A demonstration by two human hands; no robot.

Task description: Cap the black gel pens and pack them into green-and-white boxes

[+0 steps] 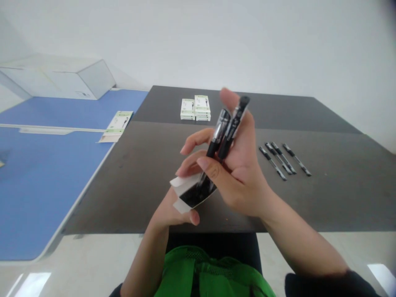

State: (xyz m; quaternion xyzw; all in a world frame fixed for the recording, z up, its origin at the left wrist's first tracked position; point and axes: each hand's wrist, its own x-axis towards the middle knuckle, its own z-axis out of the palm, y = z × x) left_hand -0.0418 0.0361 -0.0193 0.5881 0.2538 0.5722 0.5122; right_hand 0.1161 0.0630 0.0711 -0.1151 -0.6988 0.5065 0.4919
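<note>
My left hand (171, 212) is closed around a small white box (186, 181) whose end flaps stand open toward me. Dark pens fill the box's opening. Above it, my right hand (239, 165) pinches two black pens (227, 132) between thumb and fingers, tilted with their upper ends to the right. The lower ends of these pens reach the box opening; my fingers partly cover how deep they sit.
Several black pens (284, 160) lie on the dark table (139, 177) to the right. Small white-green boxes (195, 108) are stacked farther back. An open flattened-looking box (117, 126) lies at the blue table's (55, 165) edge. A large white carton (62, 76) stands back left.
</note>
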